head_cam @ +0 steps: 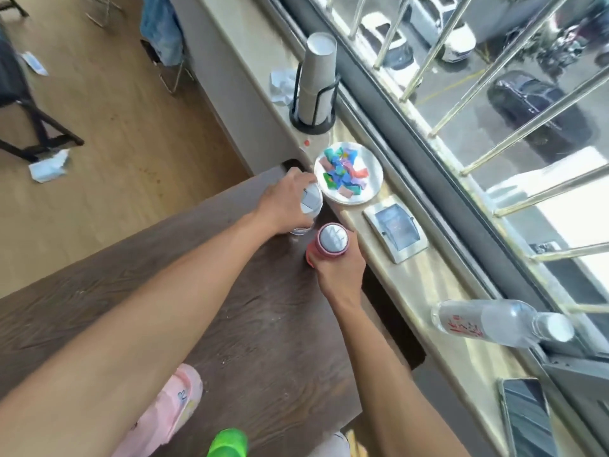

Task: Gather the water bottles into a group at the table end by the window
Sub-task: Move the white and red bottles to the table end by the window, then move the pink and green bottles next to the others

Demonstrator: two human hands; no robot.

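A clear bottle (80,203) with a grey-white label stands near the table's far end by the window; my left hand (286,202) is wrapped around it. Just right of it stands a pink bottle (332,241) with a grey cap, and my right hand (339,272) grips its body from the near side. The two bottles are close together but apart. A clear plastic water bottle (494,321) with red lettering stands on the window sill to the right. A green bottle top (228,442) shows at the bottom edge of the dark wooden table (230,308).
On the sill stand a white plate (369,189) of coloured paper scraps, a stack of paper cups (317,77) in a black holder, a small framed panel (395,227) and a phone (527,420). A pink cloth item (168,410) lies at the table's near edge. A gap separates table and sill.
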